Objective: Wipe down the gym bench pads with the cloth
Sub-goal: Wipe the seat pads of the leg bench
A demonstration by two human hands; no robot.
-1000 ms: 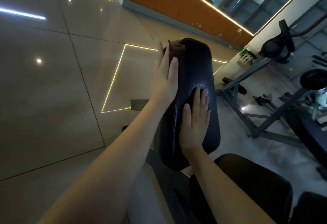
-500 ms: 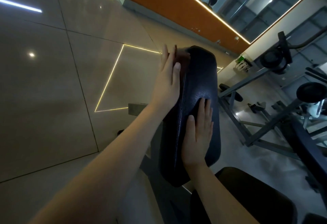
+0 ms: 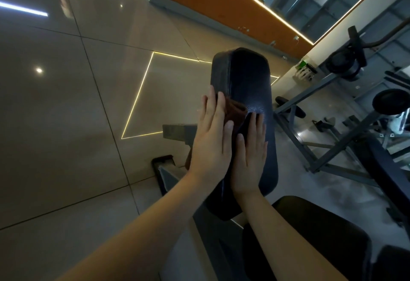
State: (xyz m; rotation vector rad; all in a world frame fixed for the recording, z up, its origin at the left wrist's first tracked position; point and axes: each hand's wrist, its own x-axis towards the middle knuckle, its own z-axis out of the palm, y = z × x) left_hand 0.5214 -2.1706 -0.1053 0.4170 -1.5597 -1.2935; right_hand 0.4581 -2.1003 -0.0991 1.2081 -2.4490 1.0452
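Cloth [image 3: 235,112] seemingly on left edge of pad [image 3: 249,76].

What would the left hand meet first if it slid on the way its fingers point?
Likely only the edge of the backrest pad, up to its rounded top; the left hand presses the cloth there.

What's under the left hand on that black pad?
A brown cloth, pressed flat against the pad's side by the left hand. Only its folded end shows past the fingers; the palm covers the rest.
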